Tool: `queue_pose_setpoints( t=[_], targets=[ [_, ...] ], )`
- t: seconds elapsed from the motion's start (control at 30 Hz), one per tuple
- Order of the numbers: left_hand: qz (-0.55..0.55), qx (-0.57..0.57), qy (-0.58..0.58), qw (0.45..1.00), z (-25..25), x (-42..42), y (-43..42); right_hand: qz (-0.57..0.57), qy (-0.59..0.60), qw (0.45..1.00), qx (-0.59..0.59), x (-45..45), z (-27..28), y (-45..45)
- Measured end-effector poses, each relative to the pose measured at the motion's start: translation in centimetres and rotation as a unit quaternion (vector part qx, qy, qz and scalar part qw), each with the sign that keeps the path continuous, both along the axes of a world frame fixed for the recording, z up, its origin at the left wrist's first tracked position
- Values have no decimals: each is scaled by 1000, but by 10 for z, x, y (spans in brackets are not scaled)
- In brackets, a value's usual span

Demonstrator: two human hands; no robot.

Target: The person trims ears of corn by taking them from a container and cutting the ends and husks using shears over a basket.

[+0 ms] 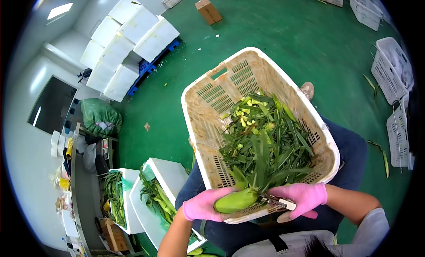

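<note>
My left hand [206, 204], in a pink glove, is closed around a green ear of corn [237, 201] at the near rim of a large crate. My right hand [303, 199], also gloved in pink, grips a cutting tool [283, 202] with pale handles. The tool's dark jaws meet the leafy end of the ear, where long green leaves spread away. The dirty white plastic crate [201, 157] rests between my legs, holding many cut husk leaves [265, 142] and pale yellow-green stem pieces [243, 119].
Foam boxes [170, 175] with unpeeled corn [161, 204] stand at the lower left. White foam boxes [117, 48] are stacked on a blue pallet [148, 68]. A cardboard box [208, 11] sits on the green floor, and white crates [389, 71] line the right.
</note>
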State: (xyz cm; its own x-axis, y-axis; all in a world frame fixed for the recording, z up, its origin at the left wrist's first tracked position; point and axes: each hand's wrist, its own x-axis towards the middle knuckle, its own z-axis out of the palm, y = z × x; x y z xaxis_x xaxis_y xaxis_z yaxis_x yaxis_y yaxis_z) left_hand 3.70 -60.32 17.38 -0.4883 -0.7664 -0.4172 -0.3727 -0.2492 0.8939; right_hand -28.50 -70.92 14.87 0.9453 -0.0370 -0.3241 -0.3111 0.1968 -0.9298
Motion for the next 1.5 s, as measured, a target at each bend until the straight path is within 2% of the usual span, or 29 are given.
queue_pose_setpoints(
  t=[0.1, 0.13, 0.17, 0.2, 0.27, 0.33, 0.37, 0.47, 0.53, 0.57, 0.63, 0.67, 0.7, 0.73, 0.77, 0.87, 0.9, 0.97, 1.03, 1.1, 1.13, 1.2, 1.23, 1.27, 1.3, 1.33, 1.4, 1.43, 1.5],
  targets=[
    [3, 121, 102, 987, -22, 2, 6, -44, -5, 998, -37, 8, 3, 6],
    [35, 99, 96, 990, -28, 2, 8, -60, -3, 997, -51, 10, 3, 8],
    [66, 76, 89, 991, -34, 1, 11, -140, 45, 987, 65, 10, -9, 20],
    [97, 54, 82, 990, -38, -1, 14, -246, -84, 965, -2, 11, -50, 39],
    [187, -12, 38, 982, -39, -8, 15, -263, -9, 953, 152, 8, -30, 46],
    [242, -111, -4, 964, -41, -13, 16, -231, -52, 925, 296, 7, -22, 54],
    [246, -158, -79, 953, -37, -15, 14, -233, -47, 935, 261, 11, -23, 62],
    [253, -188, -203, 927, -28, -27, 14, -214, -11, 971, 104, 26, -28, 80],
    [195, -214, -215, 933, -28, -27, 16, -253, -57, 963, 73, 40, -35, 81],
    [167, -228, -222, 933, -28, -26, 17, -249, -53, 962, 94, 44, -39, 78],
    [190, -144, -87, 967, -30, -20, 19, -241, -24, 963, 119, 48, -29, 64],
    [202, -102, -19, 974, -31, -15, 21, -232, -27, 970, 67, 47, -31, 59],
    [207, -43, 36, 977, -33, -8, 25, -230, -32, 965, 119, 43, -31, 57],
    [209, -28, 51, 976, -38, -3, 28, -226, -35, 958, 172, 38, -29, 56],
    [209, -15, 66, 976, -42, 2, 29, -214, 6, 961, 174, 35, -20, 54],
    [214, 19, 141, 967, -37, 5, 32, -221, -58, 927, 297, 26, -17, 63],
    [213, 31, 171, 961, -35, 5, 31, -190, -62, 935, 294, 24, -19, 66],
    [182, 34, 175, 967, -36, 12, 28, -102, -1, 963, 251, 24, -12, 64],
    [142, 34, 150, 978, -35, 15, 26, -121, -56, 980, 149, 38, -22, 75],
    [97, 25, 97, 990, -32, 12, 25, -122, -7, 987, 105, 43, -1, 67],
    [104, 42, 119, 987, -31, 10, 25, -127, -5, 987, 102, 47, 2, 64],
    [123, 76, 161, 976, -31, 6, 28, -171, -2, 968, 182, 48, -7, 66],
    [123, 39, 174, 976, -32, 7, 25, -196, 0, 953, 229, 46, -9, 67],
    [192, 18, 182, 964, -27, 5, 25, -234, -37, 946, 224, 46, -11, 69],
    [263, -4, 189, 946, -18, -1, 27, -240, 1, 928, 285, 40, 5, 64],
    [334, -26, 195, 922, -13, -5, 27, -271, -49, 913, 301, 38, 3, 69],
    [429, -118, 244, 862, -15, -4, 21, -249, 18, 934, 256, 34, 12, 67],
    [474, -155, 293, 816, -13, -8, 16, -255, -64, 934, 242, 35, -1, 76],
    [541, -193, 372, 730, -16, -15, 9, -251, -59, 940, 224, 34, -2, 82]
  ],
)
